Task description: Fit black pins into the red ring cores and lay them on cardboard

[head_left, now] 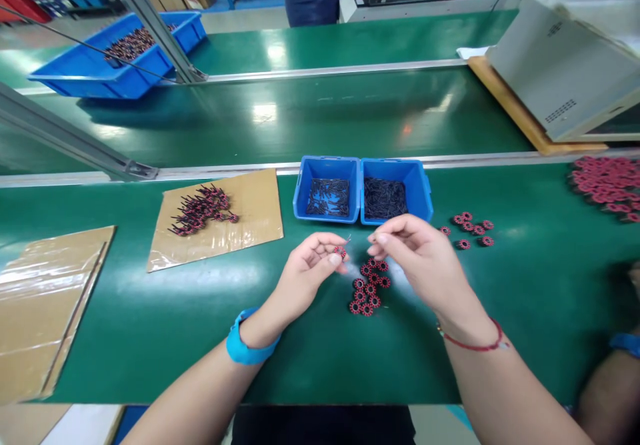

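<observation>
Taking the ring cluster (371, 289) as the clock's centre, I see bare green bench (350, 371) running out at six, between the forearms. The left forearm (200, 378) blocks eight; the right forearm (505, 378) blocks four. Two blue bins (327, 216) wall off twelve, open from above. Only a slim gap separates them from the cardboard (255, 211) at ten. Loose rings (479, 229) clutter two; beyond the forearm, three lies open.

blue bins (328, 217) on a plain green table (320, 365).
</observation>
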Demonstrator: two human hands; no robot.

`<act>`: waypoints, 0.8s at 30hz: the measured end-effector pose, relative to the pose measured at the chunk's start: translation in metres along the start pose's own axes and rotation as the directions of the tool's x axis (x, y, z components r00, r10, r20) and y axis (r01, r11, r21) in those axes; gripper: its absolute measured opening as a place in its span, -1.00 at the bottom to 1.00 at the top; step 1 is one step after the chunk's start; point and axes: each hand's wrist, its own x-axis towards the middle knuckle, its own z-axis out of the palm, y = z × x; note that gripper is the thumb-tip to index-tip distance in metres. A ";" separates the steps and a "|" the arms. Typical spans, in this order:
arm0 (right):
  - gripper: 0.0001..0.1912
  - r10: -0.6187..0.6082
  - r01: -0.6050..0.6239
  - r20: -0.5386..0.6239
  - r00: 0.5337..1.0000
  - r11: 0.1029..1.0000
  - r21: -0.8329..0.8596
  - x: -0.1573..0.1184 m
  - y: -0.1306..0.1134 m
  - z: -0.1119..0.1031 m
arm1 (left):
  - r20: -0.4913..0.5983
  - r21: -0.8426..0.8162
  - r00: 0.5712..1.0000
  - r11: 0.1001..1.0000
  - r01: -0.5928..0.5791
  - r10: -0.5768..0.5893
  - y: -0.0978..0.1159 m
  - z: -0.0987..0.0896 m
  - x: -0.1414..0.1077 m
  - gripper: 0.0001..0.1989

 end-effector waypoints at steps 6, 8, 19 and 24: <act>-0.93 0.239 -0.263 0.269 0.933 0.963 0.057 0.001 -0.003 0.009 | 0.093 -0.090 0.995 0.995 0.046 -0.037 -0.006 -0.002 -0.001 -0.78; -0.93 0.251 -0.280 0.282 0.926 0.958 0.068 0.000 -0.005 0.010 | 0.099 -0.084 0.995 0.996 0.037 -0.028 -0.007 -0.002 -0.001 -0.78; -0.95 0.108 -0.102 0.239 0.965 0.994 -0.035 -0.004 -0.002 0.006 | 0.031 -0.205 0.998 0.977 0.065 -0.060 -0.002 0.004 0.001 -0.80; -0.92 0.000 -0.002 0.046 0.999 0.999 0.047 -0.002 -0.007 -0.005 | 0.068 -0.326 0.989 0.934 0.148 -0.133 0.001 0.001 0.003 -0.77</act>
